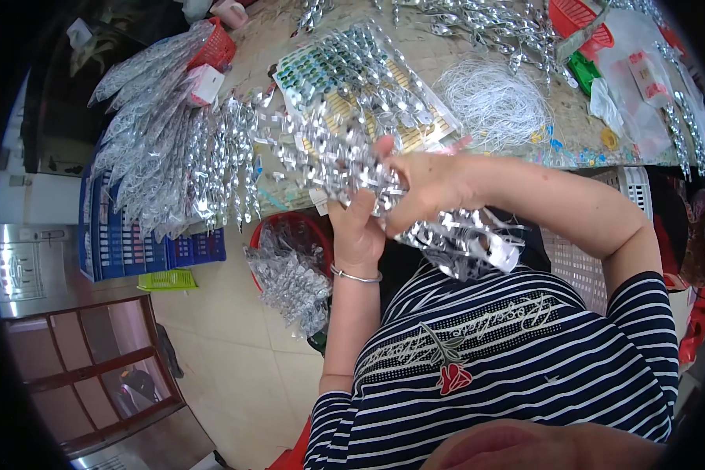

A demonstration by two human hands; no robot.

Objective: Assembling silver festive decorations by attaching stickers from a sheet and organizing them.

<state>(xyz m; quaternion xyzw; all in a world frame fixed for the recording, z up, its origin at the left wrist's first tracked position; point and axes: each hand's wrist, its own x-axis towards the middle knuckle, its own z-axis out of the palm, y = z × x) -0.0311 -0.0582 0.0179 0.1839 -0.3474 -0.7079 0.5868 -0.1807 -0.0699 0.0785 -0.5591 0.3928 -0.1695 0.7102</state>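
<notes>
A bunch of shiny silver twisted foil strips (333, 160) is held in front of my chest, over the table's near edge. From below, my left hand (358, 231), with a bangle at the wrist, closes on it with the thumb up against the strips. My right hand (427, 188) wraps around the same bunch from the right. One end of the bunch spreads toward the table, while its other end (478, 243) sticks out below my right hand, near my striped shirt. My hands partly hide the middle of it.
Bagged silver strips (149, 149) hang over the table's left edge, above a blue crate (125, 243). A red basket (327, 243) below holds more bagged pieces. On the table lie printed cards (439, 117), a tangle of white string (497, 102) and a red basket (580, 23).
</notes>
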